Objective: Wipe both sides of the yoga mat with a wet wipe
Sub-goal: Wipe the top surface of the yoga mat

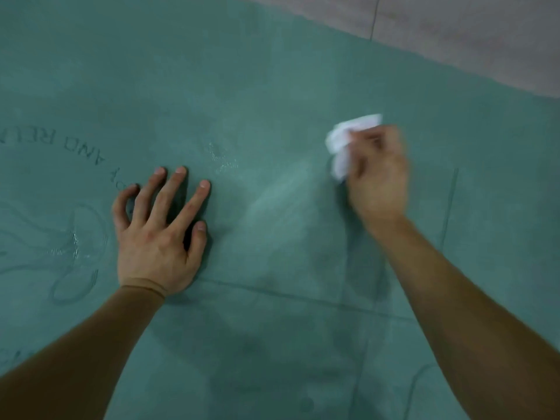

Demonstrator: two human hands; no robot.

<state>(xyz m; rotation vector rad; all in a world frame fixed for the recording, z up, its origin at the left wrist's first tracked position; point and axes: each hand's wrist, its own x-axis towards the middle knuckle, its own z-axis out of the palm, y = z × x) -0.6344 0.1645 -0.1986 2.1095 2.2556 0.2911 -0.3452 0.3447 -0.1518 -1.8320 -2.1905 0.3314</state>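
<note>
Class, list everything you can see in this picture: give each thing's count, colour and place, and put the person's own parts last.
yoga mat: one, teal green with dark printed letters and line drawings at the left, spread flat across nearly the whole view.
wet streaks: a few shiny patches on the mat, near its middle and at the left.
wet wipe: one, white, crumpled, on the mat right of centre.
floor: grey tiles, top right corner, beyond the mat's edge.
left hand: one, fingers spread, resting flat on the mat.
right hand: one, blurred, holds the wipe.
</note>
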